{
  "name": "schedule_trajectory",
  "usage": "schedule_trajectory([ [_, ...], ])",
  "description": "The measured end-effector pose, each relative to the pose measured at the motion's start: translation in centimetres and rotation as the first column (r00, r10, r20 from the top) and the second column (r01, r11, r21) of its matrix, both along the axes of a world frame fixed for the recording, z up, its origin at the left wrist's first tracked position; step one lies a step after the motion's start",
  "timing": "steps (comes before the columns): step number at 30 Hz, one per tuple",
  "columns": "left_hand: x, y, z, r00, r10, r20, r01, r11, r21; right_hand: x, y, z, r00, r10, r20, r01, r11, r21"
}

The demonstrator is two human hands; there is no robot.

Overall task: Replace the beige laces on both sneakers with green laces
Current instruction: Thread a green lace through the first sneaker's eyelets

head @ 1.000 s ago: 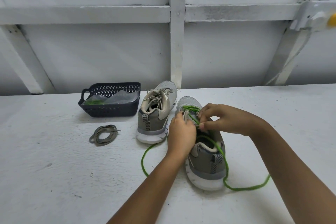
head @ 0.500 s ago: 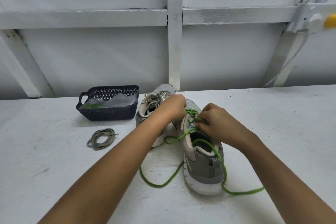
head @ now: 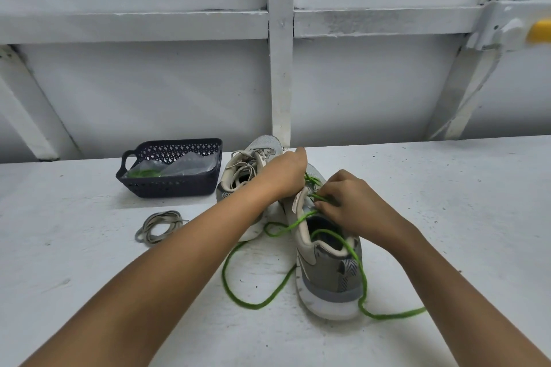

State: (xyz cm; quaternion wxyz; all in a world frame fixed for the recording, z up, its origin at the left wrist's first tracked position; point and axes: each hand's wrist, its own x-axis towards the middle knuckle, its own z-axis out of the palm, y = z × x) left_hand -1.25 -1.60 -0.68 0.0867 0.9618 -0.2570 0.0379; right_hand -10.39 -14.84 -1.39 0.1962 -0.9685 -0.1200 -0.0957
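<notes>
My left hand (head: pixel 286 177) grips the front of the near sneaker (head: pixel 328 274) on the tabletop (head: pixel 89 277), with the fingers curled over it. My right hand (head: pixel 356 204) pinches the green lace (head: pixel 256 306) at the eyelets, and the loose ends lie around the heel. The other sneaker (head: pixel 267 143), just behind, has beige laces (head: pixel 244 162).
</notes>
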Motion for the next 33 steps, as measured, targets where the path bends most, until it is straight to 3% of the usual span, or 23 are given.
schedule_trajectory([
  [3, 0.2, -0.1, -0.3, 1.000, 0.009, 0.003, -0.009, 0.998, -0.057, 0.0, 0.0, 0.0, 1.000, -0.006, -0.005, 0.006, 1.000, 0.014],
  [6, 1.0, 0.4, 0.6, 0.986, -0.036, -0.160, 0.014, 0.991, -0.134, 0.0, 0.0, 0.1, 1.000, -0.012, -0.021, 0.012, 0.999, 0.030],
  [8, 1.3, 0.9, 1.3, 0.968, -0.073, -0.240, 0.055, 0.995, -0.078, -0.1, 0.0, 0.1, 0.999, -0.013, -0.035, 0.014, 0.999, 0.042],
  [11, 1.4, 1.5, 1.6, 0.968, -0.100, -0.229, 0.100, 0.995, -0.012, -0.1, 0.0, 0.3, 0.998, 0.001, -0.058, 0.001, 1.000, 0.027],
  [16, 1.3, 1.5, 1.0, 0.989, -0.076, -0.127, 0.068, 0.995, -0.071, -0.4, -0.1, 0.7, 0.995, 0.012, -0.099, -0.010, 1.000, 0.015],
  [22, 0.3, 1.2, 0.3, 0.968, -0.030, 0.250, 0.006, 0.995, 0.098, -0.3, -0.1, 0.7, 0.997, 0.014, -0.073, -0.012, 1.000, 0.023],
  [24, 0.2, 1.1, 0.1, 0.958, -0.035, 0.285, 0.000, 0.992, 0.123, -0.1, 0.0, 0.5, 0.998, 0.003, -0.057, -0.002, 1.000, 0.026],
  [29, 0.7, 1.9, 0.6, 0.994, -0.099, -0.041, 0.097, 0.994, -0.052, 0.0, 0.3, 0.1, 0.999, -0.036, -0.041, 0.036, 0.999, 0.013],
  [33, 1.0, 2.1, 1.2, 0.975, -0.164, -0.150, 0.165, 0.986, -0.007, 0.2, 0.4, 0.2, 0.998, -0.036, -0.044, 0.036, 0.999, 0.005],
])
